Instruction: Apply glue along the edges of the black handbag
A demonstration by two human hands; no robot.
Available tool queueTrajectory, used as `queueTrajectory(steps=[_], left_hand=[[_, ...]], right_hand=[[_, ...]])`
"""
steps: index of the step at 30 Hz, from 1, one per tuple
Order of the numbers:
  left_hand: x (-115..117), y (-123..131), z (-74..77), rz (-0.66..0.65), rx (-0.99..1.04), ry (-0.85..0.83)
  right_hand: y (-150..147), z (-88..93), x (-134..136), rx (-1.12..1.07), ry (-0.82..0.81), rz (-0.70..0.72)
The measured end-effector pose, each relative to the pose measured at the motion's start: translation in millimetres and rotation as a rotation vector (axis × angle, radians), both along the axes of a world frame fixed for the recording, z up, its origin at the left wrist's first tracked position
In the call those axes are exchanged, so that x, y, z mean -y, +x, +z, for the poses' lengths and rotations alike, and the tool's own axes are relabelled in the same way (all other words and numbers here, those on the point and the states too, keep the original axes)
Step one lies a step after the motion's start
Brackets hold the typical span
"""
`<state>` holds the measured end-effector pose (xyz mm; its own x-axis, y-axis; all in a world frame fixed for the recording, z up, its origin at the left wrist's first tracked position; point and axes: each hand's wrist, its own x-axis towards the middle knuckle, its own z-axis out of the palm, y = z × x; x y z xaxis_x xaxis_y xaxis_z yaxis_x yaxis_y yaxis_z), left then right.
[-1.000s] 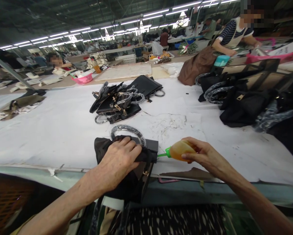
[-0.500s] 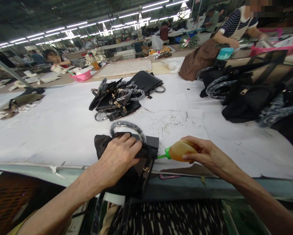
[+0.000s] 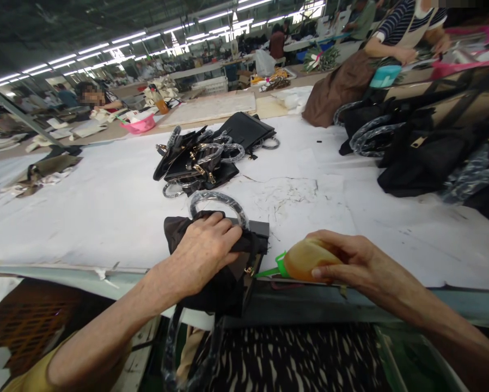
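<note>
At the left end of the white-covered worktop (image 3: 117,218), a folded olive-brown piece (image 3: 56,167) is being carried, with pale scraps gathered beside it. Farther right, toward the far edge, pale material is being held in a pink basin (image 3: 140,125). Around the middle, a pile of black bags (image 3: 209,158) with gold fittings and plastic-wrapped handles is being supported well in from the near edge. Nearer, a black bag (image 3: 228,287) is being gripped along its upper part by the left hand (image 3: 203,247), with the fingers closed over it; it is being supported across the worktop's near edge, one wrapped handle being raised toward the pile, another being hung below that edge. Just right of the bag, an amber squeeze bottle (image 3: 305,260) is being gripped by the right hand (image 3: 353,258). Its green nozzle (image 3: 269,271) is being aimed at the bag's right side, near a gold clasp (image 3: 249,270); whether contact is being made cannot be told. Toward the right edge, more black bags (image 3: 416,163) are being carried, and beyond them things are being handled by a co-worker in striped sleeves (image 3: 395,24).
</note>
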<state>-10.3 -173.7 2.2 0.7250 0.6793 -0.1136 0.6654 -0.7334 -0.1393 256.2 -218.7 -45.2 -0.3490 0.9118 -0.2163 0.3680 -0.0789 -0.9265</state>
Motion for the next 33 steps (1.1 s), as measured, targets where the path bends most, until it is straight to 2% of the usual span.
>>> queueTrajectory(steps=[8, 18, 24, 29, 33], left_hand=[[-1, 0, 0.6, 0.005, -0.016, -0.008], [-1, -3, -2.3, -0.012, -0.003, 0.000], [-2, -2, -0.6, -0.008, -0.017, -0.017], [-1, -1, -0.5, -0.010, -0.017, -0.003], [-2, -2, -0.8, -0.011, -0.018, 0.000]], right_hand=[[-4, 3.4, 9, -0.055, -0.059, 0.013], [-10, 6.6, 13, -0.054, -0.049, -0.010], [-12, 8.1, 21, -0.166, -0.137, -0.016], [-10, 2.8, 27, -0.256, -0.174, -0.077], [-10, -6.3, 35, -0.302, -0.269, -0.147]])
